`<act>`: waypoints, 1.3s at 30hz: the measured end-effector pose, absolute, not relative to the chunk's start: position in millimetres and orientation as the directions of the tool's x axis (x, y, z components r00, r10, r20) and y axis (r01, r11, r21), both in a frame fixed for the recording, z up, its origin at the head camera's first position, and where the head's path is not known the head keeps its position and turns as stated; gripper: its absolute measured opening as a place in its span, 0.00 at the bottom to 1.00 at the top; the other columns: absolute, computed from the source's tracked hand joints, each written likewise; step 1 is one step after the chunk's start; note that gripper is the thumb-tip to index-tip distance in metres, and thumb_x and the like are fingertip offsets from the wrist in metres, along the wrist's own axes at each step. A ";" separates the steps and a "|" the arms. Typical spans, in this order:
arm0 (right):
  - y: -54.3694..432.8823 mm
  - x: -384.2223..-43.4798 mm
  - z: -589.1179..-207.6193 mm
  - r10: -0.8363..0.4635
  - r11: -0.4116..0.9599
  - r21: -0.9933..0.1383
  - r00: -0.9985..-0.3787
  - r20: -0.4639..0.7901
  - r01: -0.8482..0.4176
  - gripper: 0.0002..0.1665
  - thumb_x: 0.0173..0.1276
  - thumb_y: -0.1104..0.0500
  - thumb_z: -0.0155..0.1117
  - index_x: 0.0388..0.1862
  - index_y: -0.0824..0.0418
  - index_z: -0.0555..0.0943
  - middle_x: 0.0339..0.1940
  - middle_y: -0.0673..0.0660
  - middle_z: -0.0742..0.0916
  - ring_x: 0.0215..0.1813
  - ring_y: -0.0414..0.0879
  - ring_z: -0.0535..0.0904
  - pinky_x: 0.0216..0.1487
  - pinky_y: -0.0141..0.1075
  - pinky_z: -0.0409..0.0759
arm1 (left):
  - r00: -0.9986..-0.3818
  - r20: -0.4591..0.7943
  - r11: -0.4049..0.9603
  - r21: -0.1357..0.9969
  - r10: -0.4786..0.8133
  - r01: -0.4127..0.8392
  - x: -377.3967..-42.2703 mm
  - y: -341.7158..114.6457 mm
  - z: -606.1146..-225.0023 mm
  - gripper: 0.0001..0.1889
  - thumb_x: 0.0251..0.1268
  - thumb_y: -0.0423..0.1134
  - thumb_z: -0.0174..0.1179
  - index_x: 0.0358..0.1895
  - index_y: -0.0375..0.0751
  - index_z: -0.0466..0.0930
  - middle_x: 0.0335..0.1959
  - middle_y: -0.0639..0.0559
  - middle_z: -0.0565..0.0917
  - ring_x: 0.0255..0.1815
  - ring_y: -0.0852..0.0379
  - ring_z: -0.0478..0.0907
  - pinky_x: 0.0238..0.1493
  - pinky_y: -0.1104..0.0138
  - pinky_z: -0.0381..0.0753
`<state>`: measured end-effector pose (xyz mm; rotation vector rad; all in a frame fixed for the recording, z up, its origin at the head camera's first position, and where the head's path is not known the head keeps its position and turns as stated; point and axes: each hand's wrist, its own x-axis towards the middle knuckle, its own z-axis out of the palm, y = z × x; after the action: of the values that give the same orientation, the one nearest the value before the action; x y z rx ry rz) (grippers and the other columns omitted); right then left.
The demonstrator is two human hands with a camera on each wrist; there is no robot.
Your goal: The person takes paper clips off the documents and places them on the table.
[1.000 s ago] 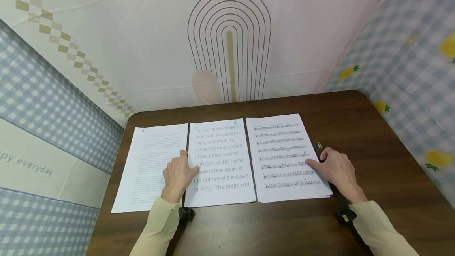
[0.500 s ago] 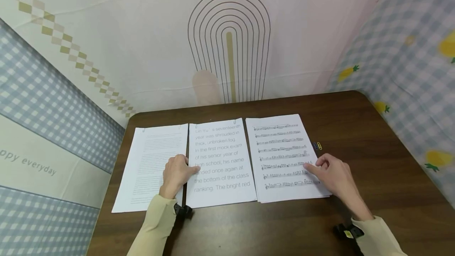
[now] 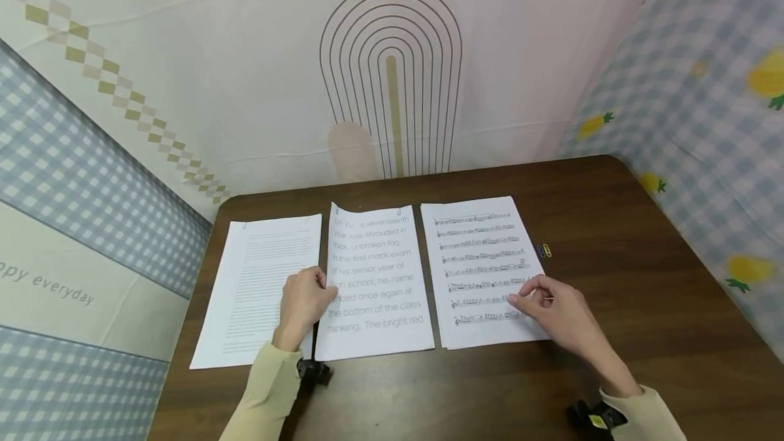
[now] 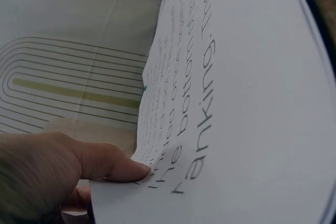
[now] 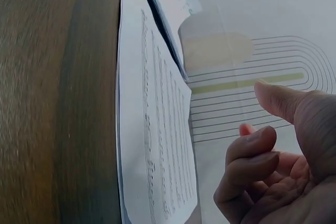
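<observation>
My left hand [image 3: 304,299] pinches the left edge of the middle stack of large-print paper [image 3: 380,318]. In the left wrist view the thumb [image 4: 123,165] lies on top of the printed side, and the other fingers are mostly hidden by the sheets. The stack's upper left corner curls up off the table. Over the lower right part of the sheet music [image 3: 484,264] is my right hand [image 3: 560,312]. Its fingers [image 5: 247,166] are loosely curled with the thumb apart, and nothing is between them.
A stack of small-print paper [image 3: 245,298] lies at the left, partly under my left forearm and hand. Right of the sheet music lie a yellow paper clip [image 3: 548,250] and a dark blue paper clip [image 3: 541,251]. A patterned cloth backdrop [image 3: 269,87] stands behind the brown table [image 3: 661,332].
My right hand has drawn left and slightly inward over the sheet music, lifting off its right edge. The middle stack's upper left corner has risen and bent in my left hand's grip.
</observation>
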<state>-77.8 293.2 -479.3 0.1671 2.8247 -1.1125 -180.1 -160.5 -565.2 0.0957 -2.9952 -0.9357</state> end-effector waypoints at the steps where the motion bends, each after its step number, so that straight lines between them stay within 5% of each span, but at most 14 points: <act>1: 292.0 -77.6 -479.6 0.060 0.725 -0.676 -0.989 -0.133 0.135 0.17 0.74 0.47 0.77 0.41 0.59 0.84 0.26 0.51 0.79 0.28 0.41 0.71 0.29 0.32 0.67 | -0.998 0.005 0.812 0.582 -0.057 -0.044 -178.0 -159.8 -563.4 0.13 0.55 0.35 0.70 0.21 0.49 0.74 0.16 0.55 0.78 0.17 0.56 0.73 0.18 0.67 0.68; 4: 288.8 -77.5 -480.5 0.047 0.717 -0.686 -0.990 -0.130 0.124 0.16 0.74 0.47 0.77 0.41 0.58 0.85 0.26 0.51 0.79 0.27 0.40 0.71 0.29 0.31 0.67 | -0.997 0.057 0.789 0.614 -0.043 0.001 -171.4 -158.3 -559.4 0.10 0.58 0.34 0.66 0.25 0.47 0.74 0.14 0.56 0.78 0.15 0.59 0.70 0.16 0.68 0.63; 7: 285.5 -78.3 -481.3 0.032 0.704 -0.701 -0.991 -0.128 0.114 0.15 0.74 0.48 0.77 0.42 0.58 0.86 0.25 0.50 0.79 0.26 0.38 0.70 0.28 0.32 0.67 | -0.999 0.046 0.749 0.663 -0.027 0.010 -160.6 -153.0 -537.9 0.04 0.65 0.32 0.66 0.37 0.38 0.80 0.19 0.47 0.86 0.17 0.58 0.75 0.18 0.67 0.67; 11: 281.3 -82.3 -481.8 0.012 0.682 -0.724 -0.992 -0.127 0.101 0.14 0.74 0.49 0.77 0.43 0.59 0.86 0.23 0.50 0.80 0.24 0.38 0.72 0.26 0.32 0.70 | -0.998 -0.049 0.688 0.723 -0.049 -0.069 -148.6 -145.7 -511.3 0.19 0.73 0.32 0.68 0.62 0.25 0.81 0.39 0.29 0.93 0.29 0.49 0.91 0.28 0.64 0.85; 13: 279.5 -84.8 -482.1 -0.001 0.666 -0.739 -0.991 -0.131 0.097 0.13 0.75 0.51 0.76 0.43 0.59 0.86 0.22 0.50 0.81 0.23 0.38 0.73 0.25 0.32 0.71 | -0.993 -0.089 0.640 0.759 -0.079 -0.119 -145.9 -145.4 -509.6 0.23 0.74 0.33 0.68 0.66 0.24 0.80 0.43 0.27 0.93 0.33 0.47 0.93 0.31 0.63 0.89; 23: 266.6 -103.1 -478.8 0.009 0.519 -0.849 -0.994 -0.110 0.099 0.12 0.78 0.57 0.72 0.45 0.67 0.88 0.25 0.57 0.87 0.25 0.41 0.80 0.27 0.32 0.80 | -0.935 -0.307 0.278 0.896 -0.175 -0.346 -133.5 -156.2 -506.6 0.17 0.77 0.35 0.68 0.63 0.32 0.82 0.41 0.35 0.95 0.29 0.51 0.94 0.27 0.65 0.90; 39: 235.0 -173.5 -458.0 -0.020 0.366 -0.930 -1.000 0.016 -0.022 0.25 0.81 0.53 0.70 0.69 0.64 0.82 0.54 0.70 0.91 0.41 0.46 0.93 0.46 0.32 0.92 | -0.942 -0.332 0.043 0.943 0.043 -0.330 -106.8 -130.6 -497.5 0.13 0.75 0.28 0.67 0.57 0.31 0.82 0.38 0.40 0.95 0.30 0.51 0.94 0.32 0.60 0.94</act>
<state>-173.5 235.0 -458.0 -0.0400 2.5976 -1.7700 -106.8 -130.6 -497.5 0.3482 -2.4449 -2.3588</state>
